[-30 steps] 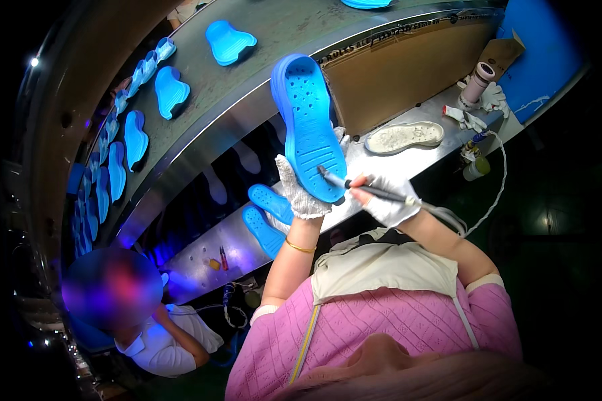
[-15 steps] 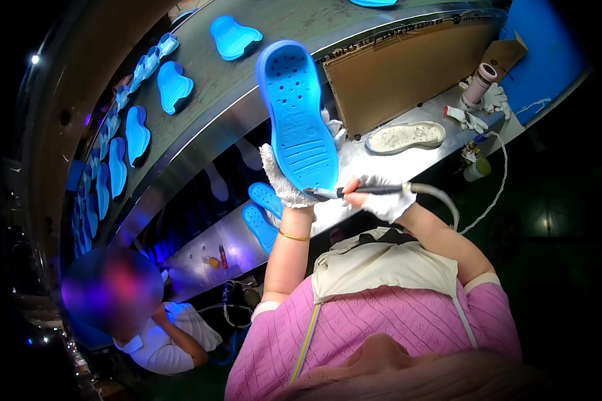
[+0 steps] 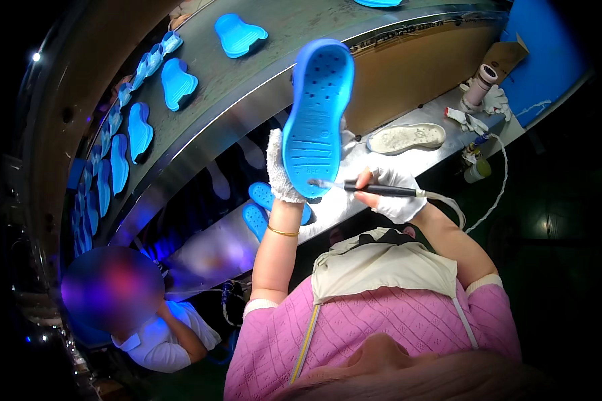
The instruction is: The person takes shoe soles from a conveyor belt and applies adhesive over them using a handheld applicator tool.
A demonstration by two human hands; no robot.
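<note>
My left hand (image 3: 281,175), in a white glove, grips a blue shoe sole (image 3: 314,134) from behind. The sole stands heel end toward me, its inner face with small holes and ridges turned up. Between the bare fingertips of my partly gloved right hand (image 3: 396,192) is a black pen-like tool (image 3: 384,189), trailing a pale hose (image 3: 450,202). Its thin metal tip rests at or just over the heel area of the sole; contact is hard to make out. Most of my left fingers are hidden behind the sole.
Beyond the hands runs a dark conveyor belt (image 3: 231,80) with several blue soles. On the metal bench lie a whitish sole (image 3: 407,138), a pink cylinder (image 3: 480,87), white gloves (image 3: 496,103) and more blue soles (image 3: 255,219). A cardboard sheet (image 3: 394,87) stands behind. Another person (image 3: 160,341) sits at left.
The held sole has shifted right and turned more upright. The tool tip has gone from the heel's edge to its inner face. Soles on the belt have slid slightly right.
</note>
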